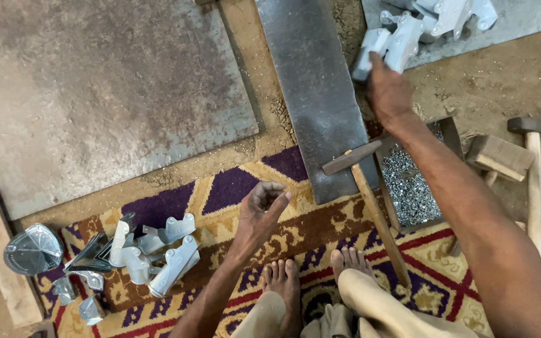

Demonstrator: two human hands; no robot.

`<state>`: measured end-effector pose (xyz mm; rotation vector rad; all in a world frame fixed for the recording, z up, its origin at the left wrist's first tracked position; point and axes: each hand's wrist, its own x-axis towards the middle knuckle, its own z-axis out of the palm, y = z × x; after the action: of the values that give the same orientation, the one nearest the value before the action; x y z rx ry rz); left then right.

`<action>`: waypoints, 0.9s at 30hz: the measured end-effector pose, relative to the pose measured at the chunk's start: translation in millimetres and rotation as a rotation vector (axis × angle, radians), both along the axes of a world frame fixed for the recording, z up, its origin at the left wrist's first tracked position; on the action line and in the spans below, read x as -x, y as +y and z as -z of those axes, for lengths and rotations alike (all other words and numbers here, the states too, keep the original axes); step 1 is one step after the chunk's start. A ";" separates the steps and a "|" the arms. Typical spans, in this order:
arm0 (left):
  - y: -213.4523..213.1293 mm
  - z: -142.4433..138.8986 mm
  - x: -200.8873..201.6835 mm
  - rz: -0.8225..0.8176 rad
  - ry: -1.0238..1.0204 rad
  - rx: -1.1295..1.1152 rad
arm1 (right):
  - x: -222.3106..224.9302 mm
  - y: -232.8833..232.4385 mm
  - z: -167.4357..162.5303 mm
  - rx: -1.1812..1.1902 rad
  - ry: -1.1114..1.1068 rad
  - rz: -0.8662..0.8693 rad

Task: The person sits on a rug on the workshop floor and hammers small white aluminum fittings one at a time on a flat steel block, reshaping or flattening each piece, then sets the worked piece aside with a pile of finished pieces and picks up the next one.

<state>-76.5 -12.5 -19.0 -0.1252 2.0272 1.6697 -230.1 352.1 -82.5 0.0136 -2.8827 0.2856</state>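
My right hand (388, 91) reaches far forward and grips a light grey metal bracket (370, 53) at the edge of a heap of similar brackets (439, 19). My left hand (263, 206) hovers palm up over the patterned rug (233, 188), fingers loosely curled with nothing in them. A hammer with a wooden handle (374, 206) lies between my hands, its head resting on a long dark steel plate (314, 94). My bare feet (311, 275) rest on the rug below.
A metal tray of small silver rivets (408, 184) sits right of the plate. More brackets (151, 250) and a fan-shaped part (32, 249) lie at lower left. A second hammer (533, 175) and wood block (501, 156) are at right. A large grey sheet (95, 94) covers the upper left.
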 end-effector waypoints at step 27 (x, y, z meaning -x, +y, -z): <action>-29.5 14.6 9.3 -0.358 -0.355 -0.568 | -180.8 23.1 6.2 0.214 -0.060 0.004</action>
<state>-85.8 -41.9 -33.6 -0.5639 1.2677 2.1930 -49.2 375.3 -88.6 -0.0392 -2.8942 0.6012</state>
